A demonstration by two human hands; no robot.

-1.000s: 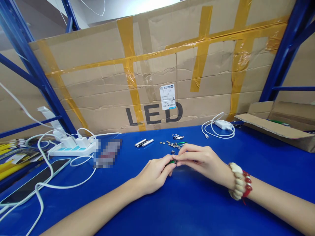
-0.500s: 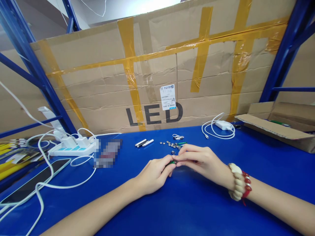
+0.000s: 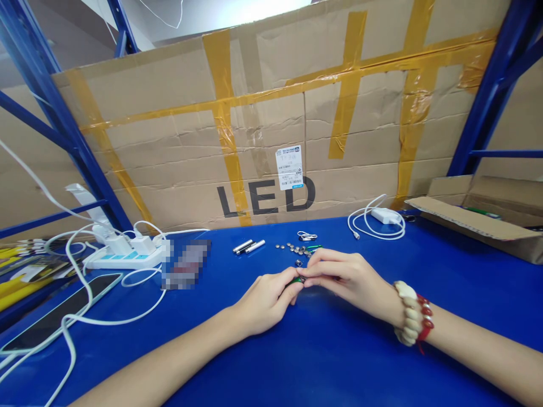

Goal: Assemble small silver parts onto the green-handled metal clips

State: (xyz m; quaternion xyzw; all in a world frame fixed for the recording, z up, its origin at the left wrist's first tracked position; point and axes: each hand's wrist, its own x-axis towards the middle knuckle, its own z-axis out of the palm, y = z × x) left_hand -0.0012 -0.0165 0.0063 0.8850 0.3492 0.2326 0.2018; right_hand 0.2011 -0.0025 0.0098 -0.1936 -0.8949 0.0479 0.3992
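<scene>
My left hand [image 3: 268, 299] is closed around a small green tube-like piece [image 3: 298, 280], most of it hidden by the fingers. Fingertips of my right hand [image 3: 354, 276] pinch together at the right end of that piece, touching it; a dark bit shows there. Just beyond the fingertips lies a small dark metal part [image 3: 298, 263]. Several button cells [image 3: 292, 247] are scattered on the blue table [image 3: 271, 367] behind my hands. Another green piece [image 3: 314, 247] rests by my right knuckles. Several silver and black tubes [image 3: 250, 247] lie side by side farther left.
A small corded item [image 3: 306, 236] lies at the back. A white adapter with cable [image 3: 384, 216] and an open cardboard box [image 3: 479, 223] are at right. At left are a phone [image 3: 59, 314], a power strip [image 3: 127, 257] and loose white cables. A large carton [image 3: 271, 124] stands behind.
Almost nothing differs. Both hands keep the same place and the same hold on the green piece.
</scene>
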